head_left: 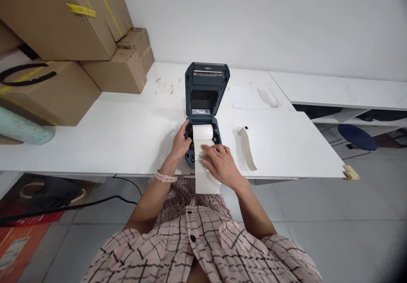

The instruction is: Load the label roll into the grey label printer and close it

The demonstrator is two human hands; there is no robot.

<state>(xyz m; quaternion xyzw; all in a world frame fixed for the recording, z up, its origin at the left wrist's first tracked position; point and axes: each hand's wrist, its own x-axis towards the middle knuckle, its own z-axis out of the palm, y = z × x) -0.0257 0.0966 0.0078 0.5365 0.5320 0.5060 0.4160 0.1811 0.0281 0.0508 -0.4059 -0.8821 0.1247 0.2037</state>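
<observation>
A dark blue label printer (203, 100) stands open on the white table (127, 138), its lid tilted back. A white label roll (202, 131) sits in its bay, and a strip of labels (206, 183) runs out over the table's front edge. My left hand (181, 142) rests against the printer's left side beside the roll, fingers curled on it. My right hand (221, 161) lies flat on the label strip at the printer's front, fingers stretched out. A pale watch band (165, 177) is on my left wrist.
Cardboard boxes (63, 41) are stacked at the left back of the table, with a teal cylinder (22, 128) in front. A curled backing strip (247, 149) lies right of the printer. A paper sheet (244, 98) lies behind. A blue stool (356, 136) stands at right. Cables (79, 204) run on the floor.
</observation>
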